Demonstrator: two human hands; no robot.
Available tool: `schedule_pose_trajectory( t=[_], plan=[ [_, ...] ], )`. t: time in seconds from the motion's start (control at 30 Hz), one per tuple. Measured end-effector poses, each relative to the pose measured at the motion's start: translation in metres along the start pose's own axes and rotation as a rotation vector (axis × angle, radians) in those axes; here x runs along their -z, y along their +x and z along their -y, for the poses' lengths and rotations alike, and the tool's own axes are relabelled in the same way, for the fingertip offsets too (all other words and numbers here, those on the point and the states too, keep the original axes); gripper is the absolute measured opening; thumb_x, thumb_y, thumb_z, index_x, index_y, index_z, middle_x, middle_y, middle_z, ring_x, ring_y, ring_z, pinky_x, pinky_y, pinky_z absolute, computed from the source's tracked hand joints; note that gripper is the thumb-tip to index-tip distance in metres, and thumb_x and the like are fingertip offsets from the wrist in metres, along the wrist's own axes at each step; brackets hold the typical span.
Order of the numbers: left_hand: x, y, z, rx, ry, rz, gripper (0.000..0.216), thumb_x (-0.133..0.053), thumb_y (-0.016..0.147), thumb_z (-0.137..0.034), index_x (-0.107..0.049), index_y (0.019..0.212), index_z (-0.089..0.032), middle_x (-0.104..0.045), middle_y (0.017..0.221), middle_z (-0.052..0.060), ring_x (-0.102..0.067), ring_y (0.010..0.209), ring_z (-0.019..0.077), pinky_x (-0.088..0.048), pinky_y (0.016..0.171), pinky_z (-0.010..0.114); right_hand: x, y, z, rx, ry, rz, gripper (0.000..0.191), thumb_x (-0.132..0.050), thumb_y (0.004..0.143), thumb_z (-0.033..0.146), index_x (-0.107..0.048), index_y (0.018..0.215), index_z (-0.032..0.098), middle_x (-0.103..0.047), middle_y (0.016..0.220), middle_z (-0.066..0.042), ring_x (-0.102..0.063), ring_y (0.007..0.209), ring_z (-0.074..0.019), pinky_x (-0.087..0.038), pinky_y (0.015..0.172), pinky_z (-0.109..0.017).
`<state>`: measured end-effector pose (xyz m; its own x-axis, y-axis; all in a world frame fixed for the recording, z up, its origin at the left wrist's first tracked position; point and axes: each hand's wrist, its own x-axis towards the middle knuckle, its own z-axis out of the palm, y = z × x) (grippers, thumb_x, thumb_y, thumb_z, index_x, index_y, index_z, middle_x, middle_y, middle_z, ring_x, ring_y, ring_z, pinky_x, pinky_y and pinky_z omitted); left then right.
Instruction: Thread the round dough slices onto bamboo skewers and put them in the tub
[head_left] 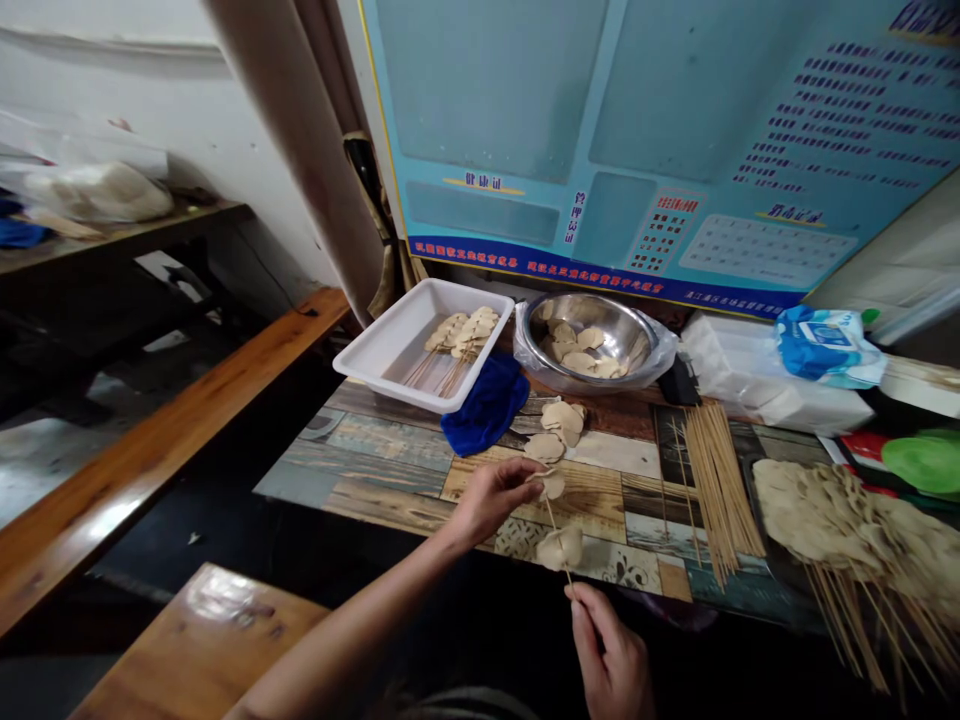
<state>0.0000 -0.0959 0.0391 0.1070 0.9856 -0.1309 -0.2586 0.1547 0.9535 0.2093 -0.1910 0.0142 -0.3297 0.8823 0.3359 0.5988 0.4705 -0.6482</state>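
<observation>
My right hand [611, 650] pinches the lower end of a thin wooden skewer [553, 515] at the table's front edge. One pale, flat round slice [559, 548] is threaded low on that skewer. At its upper end, my left hand [499, 497] pinches another pale slice [553, 485] between thumb and fingers; whether the tip has gone through it I cannot tell. Just beyond lie several loose slices [562, 420] on the patchwork-patterned table [390, 450]. What food the slices are is not plain.
A white tray [360, 365] holds several loaded skewers; beside it are a blue cloth [487, 405] and a steel bowl [645, 350] of slices. Bare skewers [720, 490] lie to the right, near a heap of filled skewers [840, 515]. A wooden bench [195, 640] stands at lower left.
</observation>
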Motion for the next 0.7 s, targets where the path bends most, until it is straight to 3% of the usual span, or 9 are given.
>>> schedule_pose_trajectory(
  t=[0.2,0.33,0.43,0.5,0.6,0.7],
  plan=[
    [-0.014,-0.012,0.005,0.032,0.010,0.012,0.057,-0.073,0.068,-0.033,-0.051,0.118,-0.015,-0.057,0.065,-0.003,-0.052,0.060,0.0088,-0.040,0.061,0.021,-0.001,0.008,0.010,-0.062,0.018,-0.057,0.023,-0.039,0.093,0.022,-0.061,0.099,0.018,-0.075,0.086,-0.008,-0.073,0.078,-0.0161,-0.056,0.067,-0.017],
    [-0.017,-0.017,0.011,0.120,0.023,0.058,0.060,-0.074,0.066,-0.036,-0.050,0.117,-0.014,-0.056,0.063,-0.004,-0.050,0.056,0.0082,-0.039,0.059,0.022,-0.002,0.011,0.013,-0.057,0.016,-0.077,0.026,-0.037,0.095,0.025,-0.062,0.097,0.018,-0.076,0.083,-0.008,-0.074,0.074,-0.0167,-0.057,0.064,-0.018],
    [-0.007,-0.012,0.014,0.125,0.081,0.092,0.053,-0.070,0.069,-0.038,-0.052,0.113,-0.015,-0.060,0.069,0.000,-0.054,0.061,0.0112,-0.041,0.061,0.024,0.000,0.010,0.011,-0.050,0.003,-0.084,0.027,-0.037,0.095,0.025,-0.062,0.096,0.017,-0.076,0.082,-0.009,-0.074,0.074,-0.0168,-0.057,0.063,-0.018],
    [0.005,-0.005,0.015,0.019,0.261,0.014,0.039,-0.063,0.076,-0.036,-0.056,0.108,-0.016,-0.063,0.079,0.003,-0.057,0.070,0.0141,-0.044,0.067,0.026,0.001,0.008,0.007,-0.048,-0.018,-0.094,0.027,-0.037,0.095,0.026,-0.062,0.096,0.016,-0.076,0.083,-0.009,-0.074,0.074,-0.0169,-0.057,0.064,-0.018],
    [0.024,0.010,0.018,-0.225,0.725,-0.171,0.020,-0.055,0.082,-0.026,-0.063,0.098,-0.018,-0.063,0.090,0.007,-0.056,0.081,0.0172,-0.043,0.076,0.030,0.002,0.004,0.000,-0.051,-0.046,-0.114,0.028,-0.037,0.095,0.027,-0.062,0.096,0.015,-0.076,0.083,-0.010,-0.074,0.074,-0.0172,-0.057,0.064,-0.018],
    [0.031,0.021,0.026,-0.379,1.077,-0.163,0.022,-0.052,0.083,-0.021,-0.065,0.100,-0.018,-0.061,0.096,0.009,-0.054,0.088,0.0205,-0.041,0.083,0.035,0.003,0.002,-0.003,-0.056,-0.056,-0.119,0.028,-0.037,0.096,0.028,-0.063,0.096,0.015,-0.076,0.082,-0.010,-0.074,0.073,-0.0172,-0.057,0.063,-0.017]
  ],
)
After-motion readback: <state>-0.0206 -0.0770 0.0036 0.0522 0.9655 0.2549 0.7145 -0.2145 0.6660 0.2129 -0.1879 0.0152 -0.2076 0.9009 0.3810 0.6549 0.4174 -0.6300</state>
